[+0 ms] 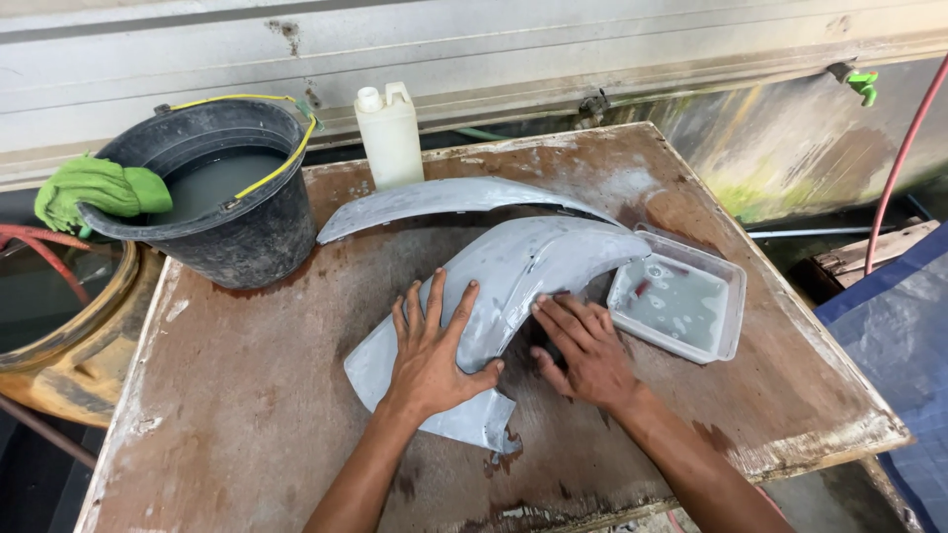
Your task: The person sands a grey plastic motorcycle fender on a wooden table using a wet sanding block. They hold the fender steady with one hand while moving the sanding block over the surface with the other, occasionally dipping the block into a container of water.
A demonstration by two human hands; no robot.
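Your left hand [432,355] lies flat, fingers spread wide, on the near end of a grey curved fender panel [513,281] resting on the worn wooden table [247,395]; that grip is open, pressing rather than clasping. Your right hand [585,350] rests just beside it, fingers extended against the panel's inner edge, its grip also open and holding nothing. Just right of that hand sits a clear plastic tray [729,296] of cloudy water. Beyond both hands lies a second grey panel [434,202], with a white plastic jug [389,136] behind it. Far left of your left hand stands a black bucket [242,237] of water, a green cloth [97,188] draped on its rim.
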